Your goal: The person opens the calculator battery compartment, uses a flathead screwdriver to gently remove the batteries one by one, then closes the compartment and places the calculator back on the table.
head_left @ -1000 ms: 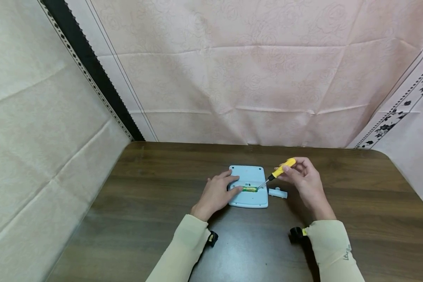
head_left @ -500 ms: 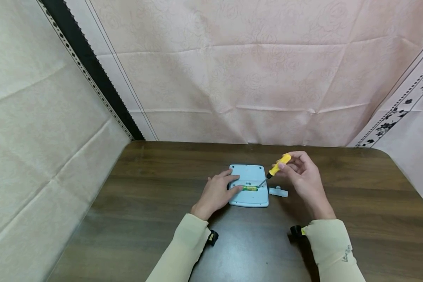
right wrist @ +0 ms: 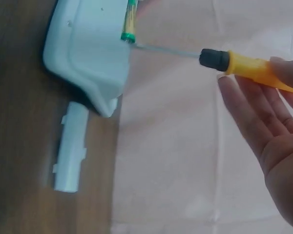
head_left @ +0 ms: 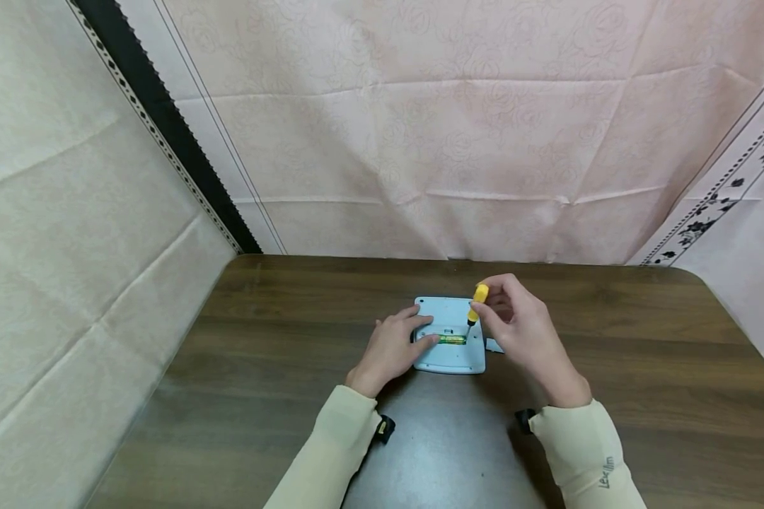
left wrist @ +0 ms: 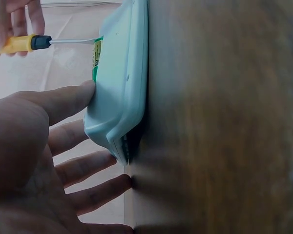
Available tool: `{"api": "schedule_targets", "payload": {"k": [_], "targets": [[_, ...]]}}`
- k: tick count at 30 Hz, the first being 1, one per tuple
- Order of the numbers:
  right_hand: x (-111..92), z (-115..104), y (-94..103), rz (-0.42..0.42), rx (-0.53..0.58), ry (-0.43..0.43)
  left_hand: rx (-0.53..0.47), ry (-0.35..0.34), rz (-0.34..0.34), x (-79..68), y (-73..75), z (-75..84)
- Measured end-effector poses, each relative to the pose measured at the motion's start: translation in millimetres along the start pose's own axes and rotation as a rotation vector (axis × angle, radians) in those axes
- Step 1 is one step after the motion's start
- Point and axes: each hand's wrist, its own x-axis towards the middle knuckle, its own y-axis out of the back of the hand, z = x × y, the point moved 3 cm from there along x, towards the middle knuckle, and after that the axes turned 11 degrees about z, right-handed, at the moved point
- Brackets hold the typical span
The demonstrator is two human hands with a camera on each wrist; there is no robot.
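Note:
A light blue device (head_left: 448, 361), shaped like a desk calculator, lies back up on the table. A green battery (head_left: 453, 340) sits in its uncovered slot. My left hand (head_left: 390, 348) rests at the device's left side, thumb pressing near the battery's left end and the other fingers stretched along the edge. With thumb and fingertips, my right hand (head_left: 525, 331) pinches the yellow handle of a screwdriver (head_left: 476, 305). In the right wrist view, the thin shaft of the screwdriver (right wrist: 166, 50) reaches the end of the battery (right wrist: 129, 23). The handle stands steeply above the device.
A light blue battery cover (right wrist: 71, 148) with small tabs lies on the wooden table (head_left: 331, 297), right of the device and partly hidden by my right hand in the head view. Pale patterned cloth (head_left: 458, 155) hangs behind the table.
My right hand has moved left, swinging the screwdriver's handle left and more upright while its tip stays by the battery's right end. My left hand and the device have stayed put.

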Motion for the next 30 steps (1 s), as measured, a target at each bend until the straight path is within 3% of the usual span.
{"api": "schedule_targets", "payload": {"k": [3,7,18,30], "targets": [[0,-8,-5.0,-0.007,-0.041,0.058,0.0,-0.005,0.005,0.1,0.3,0.5],[-1,-13,-8.8,0.002,-0.06,0.07,-0.006,-0.008,0.007,0.5,0.4,0.8],[-1,-4,-8.0,-0.003,-0.047,-0.026,0.006,0.0,0.012,-0.5,0.9,1.5],[0,25,2.4,0.07,0.139,-0.15,0.005,0.0,0.019,1.1,-0.7,0.7]]}}
